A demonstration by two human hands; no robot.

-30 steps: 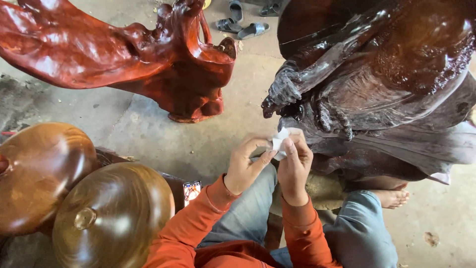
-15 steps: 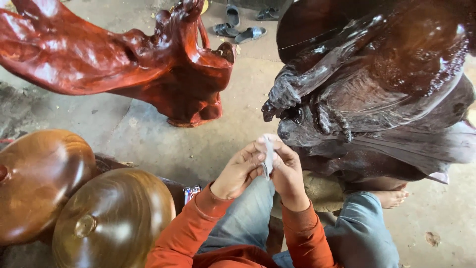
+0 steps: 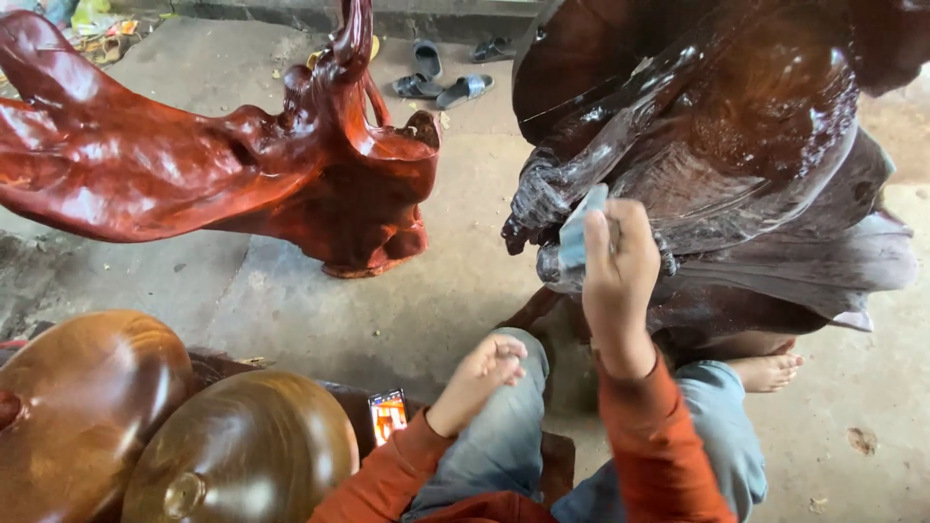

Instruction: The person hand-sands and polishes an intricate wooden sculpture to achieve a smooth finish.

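My right hand is raised and grips a small folded piece of pale grey sandpaper, pressed against the glossy dark brown carved wood sculpture right in front of me. My left hand rests loosely curled on my left knee, holding nothing. Both sleeves are orange and my trousers are grey-blue. My bare foot shows under the sculpture's lower edge.
A glossy red-brown root sculpture stands to the left on the concrete floor. Two polished round wooden lids sit at the lower left. A lit phone lies beside my left leg. Sandals lie farther back.
Both hands were together folding the sandpaper. Now my right hand has lifted it up to the dark sculpture, and my left hand has dropped to my knee.
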